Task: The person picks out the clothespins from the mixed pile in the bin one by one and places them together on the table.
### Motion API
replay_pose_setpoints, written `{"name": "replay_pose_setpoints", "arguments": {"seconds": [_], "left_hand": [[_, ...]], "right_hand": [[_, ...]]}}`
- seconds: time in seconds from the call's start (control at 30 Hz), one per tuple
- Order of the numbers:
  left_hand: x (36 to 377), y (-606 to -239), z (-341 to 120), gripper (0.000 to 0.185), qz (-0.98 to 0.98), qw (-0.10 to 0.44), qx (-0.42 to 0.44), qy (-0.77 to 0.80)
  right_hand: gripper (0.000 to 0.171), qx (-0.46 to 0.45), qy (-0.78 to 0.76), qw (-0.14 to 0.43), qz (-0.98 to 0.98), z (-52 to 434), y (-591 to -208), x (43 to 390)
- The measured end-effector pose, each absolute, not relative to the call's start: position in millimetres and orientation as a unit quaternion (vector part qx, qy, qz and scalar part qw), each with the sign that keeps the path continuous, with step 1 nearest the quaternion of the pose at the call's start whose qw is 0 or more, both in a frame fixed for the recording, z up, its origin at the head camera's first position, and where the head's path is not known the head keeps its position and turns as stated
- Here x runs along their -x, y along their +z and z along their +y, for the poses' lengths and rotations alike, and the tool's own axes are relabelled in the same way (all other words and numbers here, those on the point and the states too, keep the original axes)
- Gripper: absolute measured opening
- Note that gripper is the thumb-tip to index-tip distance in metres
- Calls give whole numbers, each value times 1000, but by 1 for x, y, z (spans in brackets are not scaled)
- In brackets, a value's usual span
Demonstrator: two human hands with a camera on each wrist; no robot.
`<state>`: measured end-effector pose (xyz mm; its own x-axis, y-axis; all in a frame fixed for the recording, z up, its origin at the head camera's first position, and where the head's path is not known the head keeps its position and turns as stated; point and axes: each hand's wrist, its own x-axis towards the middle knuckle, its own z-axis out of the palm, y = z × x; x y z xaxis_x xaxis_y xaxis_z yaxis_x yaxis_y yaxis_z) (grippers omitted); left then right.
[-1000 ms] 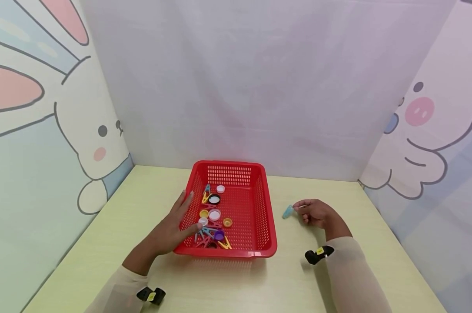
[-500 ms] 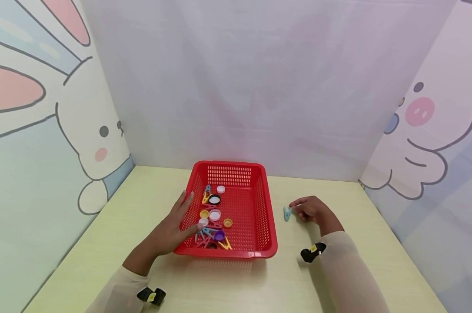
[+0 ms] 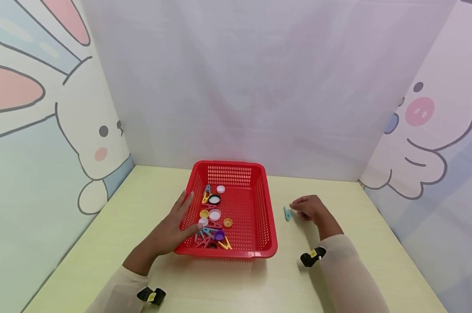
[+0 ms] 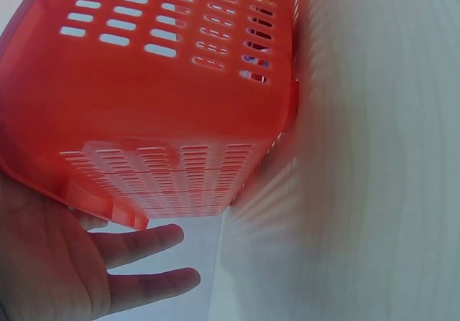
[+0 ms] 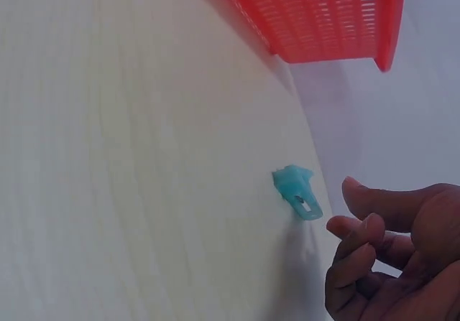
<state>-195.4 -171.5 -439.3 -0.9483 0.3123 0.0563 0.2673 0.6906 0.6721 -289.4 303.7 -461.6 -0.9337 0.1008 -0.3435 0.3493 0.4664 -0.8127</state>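
1 red basket (image 3: 255, 208) | 1 blue clip (image 3: 287, 213) on table | 2 hands: left hand (image 3: 169, 230), right hand (image 3: 312, 209)

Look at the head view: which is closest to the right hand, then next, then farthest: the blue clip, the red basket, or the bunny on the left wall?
1. Blue clip, on the table just off the right hand's fingertips.
2. Red basket, middle of the table.
3. Bunny, far left wall.
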Motion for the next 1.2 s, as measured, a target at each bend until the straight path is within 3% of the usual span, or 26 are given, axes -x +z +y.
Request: {"name": "replay_pose_setpoints", "arguments": {"seconds": [0.2,0.47,1.2], "left_hand": [[196,-439,-171,115,920,32,-155,359],[197,-437,-171,116,920,29,-159,358],[196,-440,-172,116,918,33,-158,363]], "right_hand": [[31,-162,-431,119,880,294,-463,285],[61,-167,-352,126,913,283,-463,285],[59,-163,-343,109,919,268,-472,297]]}}
